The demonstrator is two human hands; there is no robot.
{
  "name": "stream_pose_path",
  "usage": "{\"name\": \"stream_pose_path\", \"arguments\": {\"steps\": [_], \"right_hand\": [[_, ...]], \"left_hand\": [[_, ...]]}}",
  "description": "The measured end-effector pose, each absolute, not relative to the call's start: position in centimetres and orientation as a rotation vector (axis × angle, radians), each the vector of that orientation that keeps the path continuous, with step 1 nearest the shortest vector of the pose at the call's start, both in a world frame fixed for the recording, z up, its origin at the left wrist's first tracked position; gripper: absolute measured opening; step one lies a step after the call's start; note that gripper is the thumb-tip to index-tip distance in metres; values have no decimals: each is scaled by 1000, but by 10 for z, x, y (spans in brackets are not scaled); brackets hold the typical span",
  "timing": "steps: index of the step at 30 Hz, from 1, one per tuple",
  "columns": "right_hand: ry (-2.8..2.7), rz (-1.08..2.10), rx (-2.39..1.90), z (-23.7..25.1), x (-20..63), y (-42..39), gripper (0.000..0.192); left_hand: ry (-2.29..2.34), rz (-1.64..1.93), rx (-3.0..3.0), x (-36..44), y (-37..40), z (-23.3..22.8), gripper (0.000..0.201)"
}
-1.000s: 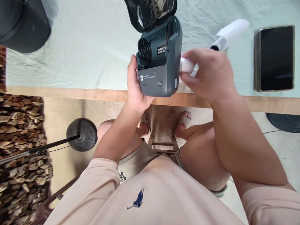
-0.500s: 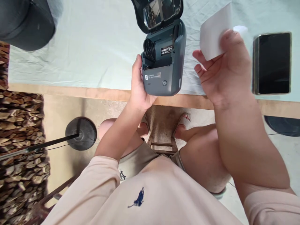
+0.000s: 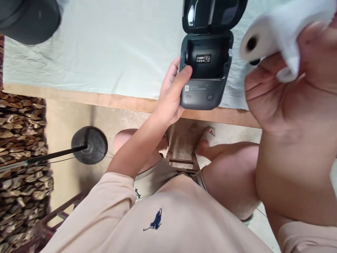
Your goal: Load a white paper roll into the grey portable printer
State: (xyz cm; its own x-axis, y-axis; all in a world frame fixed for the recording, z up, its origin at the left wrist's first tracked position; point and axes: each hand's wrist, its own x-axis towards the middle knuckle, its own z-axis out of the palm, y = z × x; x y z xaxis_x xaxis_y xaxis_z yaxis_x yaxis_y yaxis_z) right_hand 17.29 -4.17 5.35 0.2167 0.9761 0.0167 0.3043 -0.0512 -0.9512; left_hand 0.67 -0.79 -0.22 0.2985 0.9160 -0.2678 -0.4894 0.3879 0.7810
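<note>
I see my left hand (image 3: pixel 171 95) gripping the rigid printer (image 3: pixel 204 75) at the worktop (image 3: pixel 105 59) edge, while at three o'clock my right hand (image 3: pixel 284 80) pinches the light, crushable paper roll (image 3: pixel 265 33) by its sides.

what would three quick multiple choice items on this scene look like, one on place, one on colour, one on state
1. Where does the label printer sit?
A. at the table's near edge
B. on the floor
C. on the person's lap

2. What colour is the paper roll?
A. red
B. white
C. black

3. How is the printer's lid?
A. shut
C. taken off and lying on the cloth
B. flipped open

Answers: 1 A, the printer rests on the pale cloth by the wooden edge, steadied by the left hand. 2 B, the roll in the right hand is white. 3 B, the lid stands up, showing the empty bay.
</note>
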Motion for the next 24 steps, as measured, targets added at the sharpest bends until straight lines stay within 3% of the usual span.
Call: {"name": "stream_pose_path", "arguments": {"steps": [4, 9, 12, 17, 24], "right_hand": [[-1024, 1003, -1385, 45, 159, -45, 42], [-1047, 1014, -1285, 34, 148, -45, 40], [-1211, 816, -1353, 30, 152, -44, 42], [-1498, 531, -1535, 32, 168, -44, 40], [-1429, 633, -1420, 32, 176, -42, 36]], "left_hand": [[810, 1055, 790, 11, -16, -1, 49], [796, 1035, 810, 10, -20, -3, 57], [769, 1040, 936, 10, -13, -16, 59], [656, 1069, 1142, 12, -1, -43, 81], [717, 995, 1073, 11, -7, -31, 71]]}}
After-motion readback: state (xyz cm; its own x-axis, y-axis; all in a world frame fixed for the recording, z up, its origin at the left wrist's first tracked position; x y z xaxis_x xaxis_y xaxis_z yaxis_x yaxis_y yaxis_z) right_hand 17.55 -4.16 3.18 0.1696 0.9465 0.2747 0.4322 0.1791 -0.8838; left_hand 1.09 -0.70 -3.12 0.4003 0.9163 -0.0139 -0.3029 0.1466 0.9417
